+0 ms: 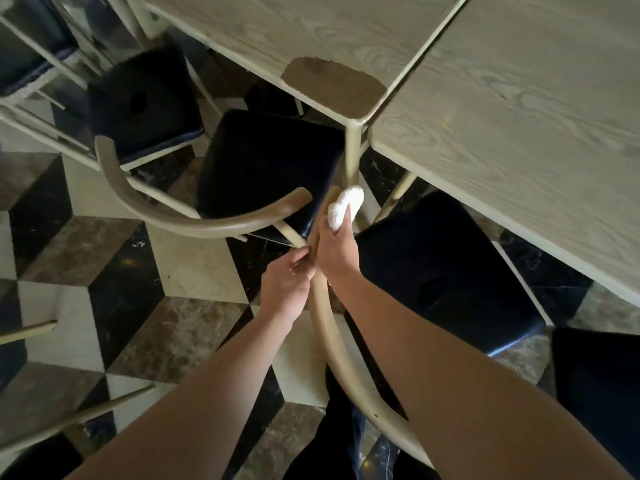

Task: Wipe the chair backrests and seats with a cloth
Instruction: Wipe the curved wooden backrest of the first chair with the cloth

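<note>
Obs: person stands over two chairs pushed against pale wood tables (519, 116), floor (194, 271) in black/cream/brown cube-pattern tile.

R hand (337, 249): fingers clenched round a white cloth (344, 206), bunched into a wad. Cloth's long axis runs roughly up-frame, away from the person, its far end pointing twd the table leg (352, 150). Cloth pressed against the tip end of the near chair's curved backrest rail (329, 334).

L hand (287, 287): fingers curled, grasping that same rail just below the R hand; hands nearly touching.

Rail: pale wood, long axis from lower R of frame, betw. the forearms, up twd centre; curves gently, free end pointing at the table corner. Its black seat (446, 271) lies R of the rail, partly under the table edge.

2nd chair, L of centre: backrest rail (194, 220) arcs from upper L round to its R tip, which ends just beside the cloth. Black seat (270, 168) sits behind that arc.

More dark seats at upper L and far R edge
</note>
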{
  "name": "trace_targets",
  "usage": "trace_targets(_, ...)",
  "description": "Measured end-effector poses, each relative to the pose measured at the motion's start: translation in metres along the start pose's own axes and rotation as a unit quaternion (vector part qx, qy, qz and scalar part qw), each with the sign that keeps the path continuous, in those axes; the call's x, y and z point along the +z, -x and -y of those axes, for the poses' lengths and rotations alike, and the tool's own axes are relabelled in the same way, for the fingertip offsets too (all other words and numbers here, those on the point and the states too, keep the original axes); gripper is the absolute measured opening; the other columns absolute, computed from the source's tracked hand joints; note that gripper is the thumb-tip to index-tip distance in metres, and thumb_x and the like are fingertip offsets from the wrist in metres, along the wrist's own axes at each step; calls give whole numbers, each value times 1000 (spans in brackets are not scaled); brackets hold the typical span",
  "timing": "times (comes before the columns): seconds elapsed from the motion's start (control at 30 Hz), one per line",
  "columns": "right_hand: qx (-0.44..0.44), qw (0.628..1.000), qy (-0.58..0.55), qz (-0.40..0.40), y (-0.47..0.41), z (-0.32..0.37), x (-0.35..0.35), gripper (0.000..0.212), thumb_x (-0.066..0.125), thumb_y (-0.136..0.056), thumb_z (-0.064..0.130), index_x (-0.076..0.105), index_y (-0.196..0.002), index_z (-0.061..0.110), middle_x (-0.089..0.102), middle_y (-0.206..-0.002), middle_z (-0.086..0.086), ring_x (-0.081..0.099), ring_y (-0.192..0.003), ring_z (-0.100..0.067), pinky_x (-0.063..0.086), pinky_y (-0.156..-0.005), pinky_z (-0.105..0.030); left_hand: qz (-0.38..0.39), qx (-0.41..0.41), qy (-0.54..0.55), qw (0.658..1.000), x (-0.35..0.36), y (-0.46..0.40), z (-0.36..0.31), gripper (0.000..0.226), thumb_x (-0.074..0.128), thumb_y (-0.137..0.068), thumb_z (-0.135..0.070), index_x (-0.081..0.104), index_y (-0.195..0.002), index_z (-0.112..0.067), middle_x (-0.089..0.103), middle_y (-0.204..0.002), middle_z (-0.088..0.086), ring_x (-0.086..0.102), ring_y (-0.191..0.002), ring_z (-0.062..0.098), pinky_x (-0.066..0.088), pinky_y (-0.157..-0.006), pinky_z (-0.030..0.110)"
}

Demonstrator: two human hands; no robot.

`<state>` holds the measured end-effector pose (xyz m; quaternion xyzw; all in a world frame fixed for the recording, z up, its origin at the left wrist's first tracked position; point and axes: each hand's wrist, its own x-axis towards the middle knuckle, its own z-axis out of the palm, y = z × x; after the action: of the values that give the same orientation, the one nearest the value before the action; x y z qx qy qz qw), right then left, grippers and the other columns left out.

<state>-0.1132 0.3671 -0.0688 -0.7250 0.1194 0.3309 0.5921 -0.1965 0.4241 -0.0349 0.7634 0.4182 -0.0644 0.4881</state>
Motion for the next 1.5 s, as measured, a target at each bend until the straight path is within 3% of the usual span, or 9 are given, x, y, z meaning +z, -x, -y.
trace_targets(0.3,16,1000,-5,7,-1,5,-3,67,42,-104,54,11,-162,45,62,-137,-1,64,-115,-22,52,-102,-44,-21,-24,64,997,5,6,10,31,62,-101,-25,67,-131,-26,71,-108,-23,64,-99,-8,49,-85,16)
trace_targets(0.43,2,997,31,68,34,-26,-19,61,46,-102,42,25,-159,45,67,-125,6,66,-102,-8,56,-82,-28,-35,-45,120,991,17,40,20,24,55,-104,-35,66,-126,-34,71,-111,-20,67,-106,-1,52,-91,25)
trace_targets(0.57,3,991,70,111,103,-75,-42,53,50,-99,51,35,-150,57,72,-116,13,71,-101,-6,60,-92,-39,-61,-65,127,988,33,85,31,28,48,-105,-33,65,-127,-38,73,-108,-21,69,-102,0,53,-85,21)
trace_targets(0.67,-26,977,160,141,148,-109,-75,54,48,-100,54,30,-151,59,66,-133,14,67,-113,-9,58,-95,-43,-80,-93,99,987,48,118,34,39,45,-105,-37,52,-143,-39,67,-129,-13,63,-119,11,51,-101,36)
trace_targets(0.93,-171,848,474,163,221,-170,-217,55,44,-97,42,37,-152,46,53,-145,23,50,-130,-4,42,-112,-35,-110,-109,92,984,93,192,48,67,59,-100,-30,28,-160,-31,47,-157,-1,49,-140,23,41,-114,51)
trace_targets(1.1,-263,780,547,152,247,-203,-246,87,65,-90,26,19,-163,28,20,-169,15,16,-157,-9,18,-127,-46,-142,-116,169,968,98,201,51,64,70,-93,-17,46,-151,-31,62,-139,-7,57,-126,11,45,-111,48)
trace_targets(1.2,-276,758,574,144,258,-221,-259,100,81,-81,36,24,-162,23,25,-169,5,22,-157,-21,16,-122,-52,-140,-132,183,964,93,198,54,66,75,-89,-14,51,-147,-35,63,-130,-14,59,-120,6,50,-107,46)
trace_targets(1.37,-330,702,616,140,245,-225,-242,99,86,-76,37,35,-159,14,32,-167,-6,33,-152,-31,21,-119,-54,-96,-177,254,946,73,170,50,62,67,-90,-53,46,-147,-41,64,-126,-8,63,-118,18,51,-103,49)
trace_targets(1.5,-366,652,645,158,215,-201,-186,95,69,-86,32,18,-162,4,15,-170,-15,13,-158,-31,16,-121,-53,-72,-178,292,937,42,127,32,27,43,-101,-57,64,-114,-46,69,-112,-9,65,-114,17,49,-84,31)
